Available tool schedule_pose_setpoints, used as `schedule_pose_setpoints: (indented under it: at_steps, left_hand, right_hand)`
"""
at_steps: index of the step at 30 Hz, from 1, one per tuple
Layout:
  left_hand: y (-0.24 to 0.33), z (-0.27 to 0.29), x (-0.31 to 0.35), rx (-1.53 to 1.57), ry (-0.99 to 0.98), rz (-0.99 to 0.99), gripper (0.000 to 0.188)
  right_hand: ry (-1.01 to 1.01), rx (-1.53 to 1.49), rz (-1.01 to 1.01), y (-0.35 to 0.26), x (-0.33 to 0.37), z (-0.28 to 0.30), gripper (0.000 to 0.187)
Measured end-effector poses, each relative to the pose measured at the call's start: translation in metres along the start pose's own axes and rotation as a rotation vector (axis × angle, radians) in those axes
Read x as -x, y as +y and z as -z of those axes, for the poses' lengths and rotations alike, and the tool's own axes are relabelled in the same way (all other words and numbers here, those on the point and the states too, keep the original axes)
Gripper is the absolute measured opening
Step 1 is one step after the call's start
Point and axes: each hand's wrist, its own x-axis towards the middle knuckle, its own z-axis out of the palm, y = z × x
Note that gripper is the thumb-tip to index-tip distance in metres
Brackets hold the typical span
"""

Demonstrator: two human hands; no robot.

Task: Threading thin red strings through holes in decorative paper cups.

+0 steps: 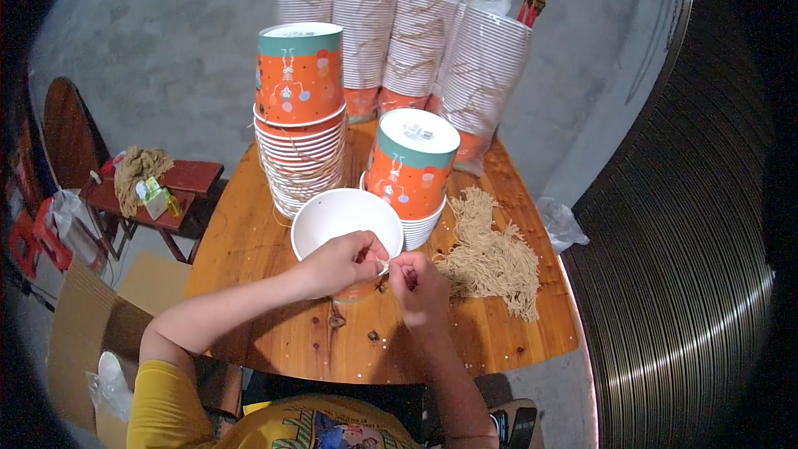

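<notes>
A white-lined paper bucket (338, 209) stands mouth up on the wooden table, tilted a little toward me. My left hand (349, 262) is closed in a pinch at its near right rim. Right beside it, my right hand (420, 287) is pinched too, fingertips almost meeting the left's. A thin pale bit of cord shows between the fingertips; most of it is hidden. To the right lies a loose heap of beige cords (499, 262). Behind the bucket stands a short stack of upside-down orange and green paper buckets (409, 170).
A taller bucket stack (299, 75) with cords around it rises at the left. Several plastic-wrapped stacks (486, 66) line the table's far side. A ribbed metal shutter (682, 283) borders the right. At left are a red bench (187, 176) and an open cardboard box (91, 324).
</notes>
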Motion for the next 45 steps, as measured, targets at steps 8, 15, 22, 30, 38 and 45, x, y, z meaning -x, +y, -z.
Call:
schedule_pose_setpoints:
  at_steps: [8, 15, 22, 30, 38, 45]
  left_hand:
    - [-0.007, -0.006, -0.003, -0.132, 0.191, -0.224, 0.009]
    - [-0.006, -0.006, -0.007, -0.068, 0.176, -0.221, 0.008]
    - [-0.009, -0.001, -0.010, 0.213, 0.054, -0.132, 0.024]
    - [-0.010, 0.002, -0.012, 0.232, 0.038, -0.016, 0.032]
    - [-0.006, 0.004, -0.012, 0.281, 0.048, 0.035, 0.038]
    - [-0.008, 0.006, -0.011, 0.263, 0.033, 0.067, 0.037]
  right_hand:
    - [-0.015, 0.038, 0.084, -0.009, 0.000, 0.001, 0.007]
    - [-0.019, 0.016, 0.043, -0.002, 0.001, 0.001, 0.007]
    - [-0.007, 0.057, 0.011, -0.003, 0.000, -0.001, 0.009]
    - [0.059, 0.351, 0.461, 0.004, -0.007, 0.003, 0.023]
    - [0.037, 0.457, 0.531, 0.003, -0.010, 0.006, 0.033]
    - [-0.008, 0.623, 0.657, -0.005, -0.014, 0.010, 0.034]
